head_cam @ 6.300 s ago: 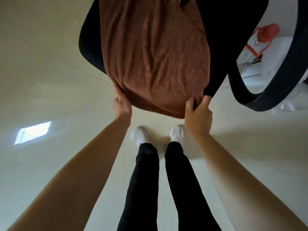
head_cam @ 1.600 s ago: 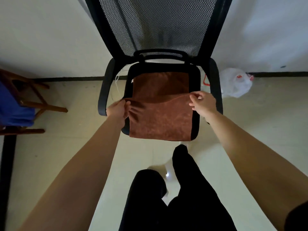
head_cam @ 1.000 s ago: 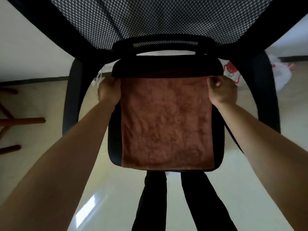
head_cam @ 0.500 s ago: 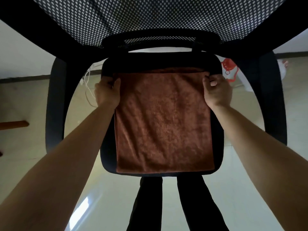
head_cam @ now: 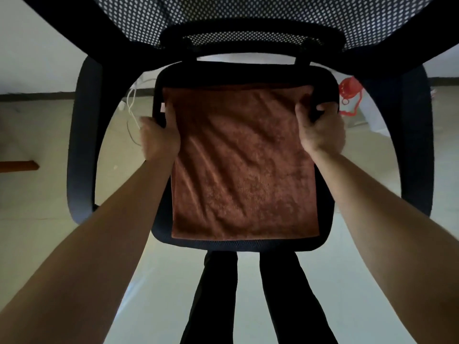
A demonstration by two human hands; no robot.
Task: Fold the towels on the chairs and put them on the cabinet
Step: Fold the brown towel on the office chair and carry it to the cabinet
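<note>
A brown towel [head_cam: 243,165], folded over into a rough square, lies flat on the black seat [head_cam: 238,244] of a mesh-backed office chair. My left hand [head_cam: 159,137] grips the towel's left edge near the far corner. My right hand [head_cam: 320,127] is closed on the right edge near the other far corner. Diagonal wrinkles run across the cloth between my hands. The cabinet is out of view.
The chair's mesh back [head_cam: 238,18] fills the top, and its armrests [head_cam: 82,145] curve down each side. A white cable [head_cam: 131,105] lies on the floor at left. A red object [head_cam: 350,95] sits at right, a wooden piece [head_cam: 17,166] at far left.
Both hands have slid back along the towel's side edges toward me, and diagonal wrinkles have appeared in the cloth. Earlier, the towel was folded over on the seat.
</note>
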